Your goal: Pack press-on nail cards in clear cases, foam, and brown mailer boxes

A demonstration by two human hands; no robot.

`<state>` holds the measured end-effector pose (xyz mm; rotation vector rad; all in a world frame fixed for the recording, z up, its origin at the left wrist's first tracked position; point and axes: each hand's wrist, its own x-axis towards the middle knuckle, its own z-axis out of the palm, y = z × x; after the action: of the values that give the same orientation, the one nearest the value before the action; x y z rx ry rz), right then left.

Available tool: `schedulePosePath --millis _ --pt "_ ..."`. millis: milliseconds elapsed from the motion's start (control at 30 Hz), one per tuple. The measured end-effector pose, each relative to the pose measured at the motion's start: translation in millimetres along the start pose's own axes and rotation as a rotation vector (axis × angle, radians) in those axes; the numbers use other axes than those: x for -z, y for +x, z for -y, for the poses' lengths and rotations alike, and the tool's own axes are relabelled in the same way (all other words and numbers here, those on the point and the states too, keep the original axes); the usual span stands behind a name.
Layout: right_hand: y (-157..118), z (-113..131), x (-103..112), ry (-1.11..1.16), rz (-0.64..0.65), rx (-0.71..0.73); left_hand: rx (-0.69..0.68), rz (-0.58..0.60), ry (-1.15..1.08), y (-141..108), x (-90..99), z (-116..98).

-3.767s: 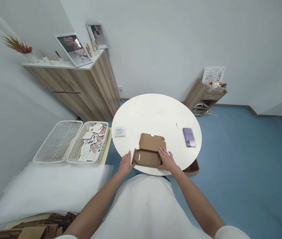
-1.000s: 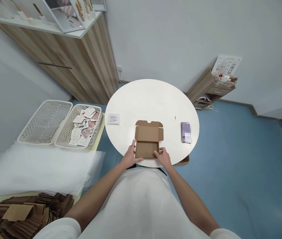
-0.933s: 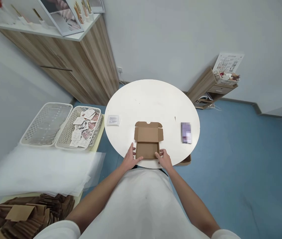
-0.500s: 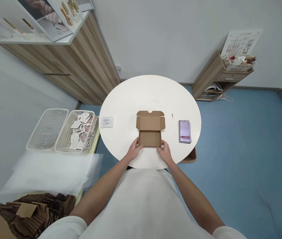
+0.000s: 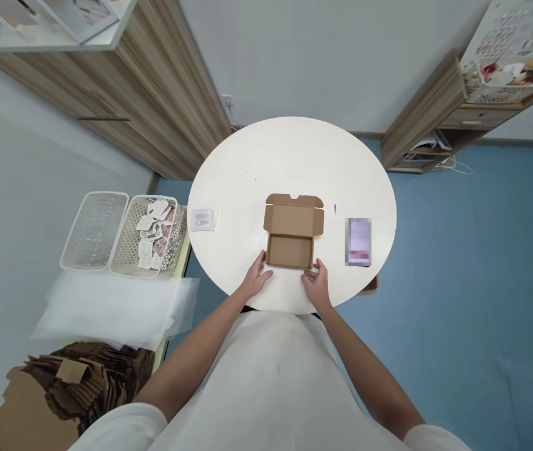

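An open brown cardboard box point(image 5: 289, 252) lies on the white oval table point(image 5: 289, 156), its lid folded back away from me and its inside bare. At the box's near left corner, my left hand point(image 5: 255, 277) is open, thumb spread from the fingers and fingertips close to the side wall. My right hand point(image 5: 317, 285) is by the near right corner, slightly apart from the cardboard. Its index finger points forward, the other fingers are loosely bent, and nothing shows in it.
A small clear packet point(image 5: 203, 220) is at the table's left; a blurred purple item point(image 5: 359, 242) lies at right. Left of the table stand a white basket of sachets point(image 5: 152, 235), an empty-looking clear-bottomed basket point(image 5: 94, 230), translucent sheets point(image 5: 116, 307) and folded cardboard point(image 5: 82, 388).
Both hands have come away from the box's near corners, the right one more clearly. The whole view has shifted a little, so the table looks larger. The box remains open.
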<state>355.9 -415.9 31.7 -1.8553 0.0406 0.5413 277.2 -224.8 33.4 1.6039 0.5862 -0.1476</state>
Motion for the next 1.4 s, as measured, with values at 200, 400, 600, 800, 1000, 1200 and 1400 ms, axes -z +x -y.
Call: schedulePosePath --millis 200,400,600,800,1000,1200,1400 --pt "-25 5 -24 -0.272 -0.09 0.267 -0.033 -0.036 -0.02 -7 24.1 11" --pt "-31 43 -103 -0.471 0.283 0.381 -0.081 -0.317 0.188 -17 87.2 10" --pt "6 80 -201 -0.464 0.383 0.289 -0.101 -0.574 0.253 8 180.2 13" --pt "61 109 -270 -0.247 0.355 0.056 -0.026 -0.522 0.213 59 227.3 12" --pt "68 110 -290 -0.157 0.289 0.013 -0.001 -0.511 0.104 59 220.1 22" --pt "57 101 -248 -0.166 0.182 0.006 -0.033 -0.5 -0.041 43 191.0 24" --pt "40 112 -169 -0.099 0.113 0.099 -0.124 -0.456 -0.043 31 128.1 -22"
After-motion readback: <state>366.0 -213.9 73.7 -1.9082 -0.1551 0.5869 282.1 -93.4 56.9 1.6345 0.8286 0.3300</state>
